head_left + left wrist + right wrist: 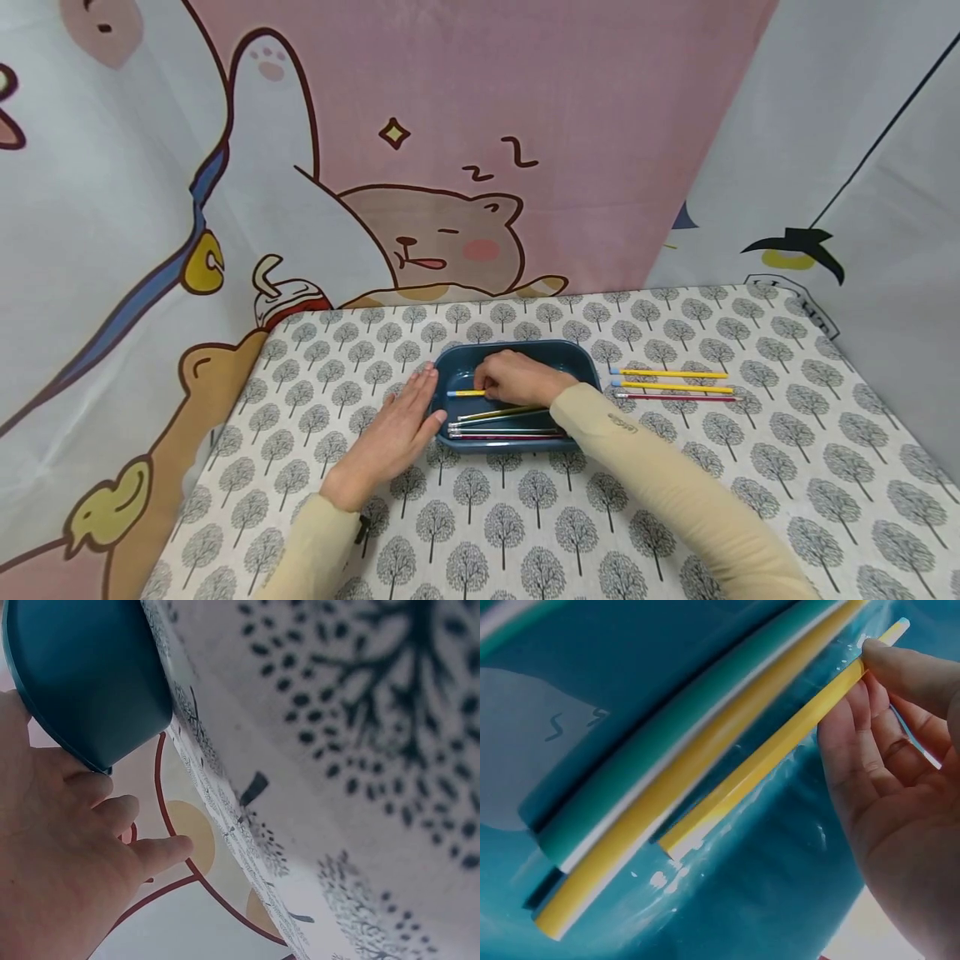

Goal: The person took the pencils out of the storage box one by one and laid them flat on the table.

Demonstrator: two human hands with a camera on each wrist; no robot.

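Note:
A dark teal tray (pixel 517 447) lies on the cloth in front of me. Inside it, my right hand (pixel 517 379) pinches a yellow pencil (pixel 780 746) between thumb and fingers, near the pencil's pale-tipped end. Beside that one in the right wrist view are a green pencil (pixel 667 727) and another yellow pencil (pixel 697 784). Several more pencils, among them a dark red pencil (pixel 502 437), lie along the tray's near side. At the tray's left end my left hand (pixel 397 425) rests against the rim, its fingers extended; the left wrist view shows them by the tray's outer wall (pixel 90 675).
On the cloth right of the tray lie two yellow pencils, a farther yellow pencil (pixel 671 373) and a nearer yellow pencil (pixel 675 387), plus a dark red pencil (pixel 678 397). A tree-print cloth (pixel 502 525) covers the table. Cartoon-printed curtains (pixel 600 150) hang behind and at both sides.

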